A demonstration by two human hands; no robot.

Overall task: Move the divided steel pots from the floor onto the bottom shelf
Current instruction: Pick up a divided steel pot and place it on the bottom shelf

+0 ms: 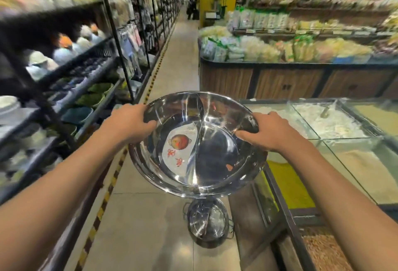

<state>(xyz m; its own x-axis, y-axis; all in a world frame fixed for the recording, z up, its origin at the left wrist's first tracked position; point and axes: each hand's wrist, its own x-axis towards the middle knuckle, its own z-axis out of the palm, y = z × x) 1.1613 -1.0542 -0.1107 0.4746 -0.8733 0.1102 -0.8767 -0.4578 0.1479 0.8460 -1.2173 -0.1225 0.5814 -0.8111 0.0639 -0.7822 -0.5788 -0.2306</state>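
A mirror-bright silver divided pot (200, 141) bearing a white, red-printed label (179, 145) is shown above beige floor tiles (137, 223).

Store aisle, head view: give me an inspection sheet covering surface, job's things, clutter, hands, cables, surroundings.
Surface: tiled aisle floor, striped edge line along the left shelving.
Job's things: held divided pot lifted over the aisle, paper label inside its left half; floor pots below it, apparently stacked, count unclear.
Clutter: nothing seen apart from the pots.
Hands: left hand grips the pot's left rim; right hand grips the right rim.
Cables: nothing seen.
Surroundings: dark shelving with bowls at left, blurred; glass-topped bins of grain-like goods at right; bagged goods display beyond.
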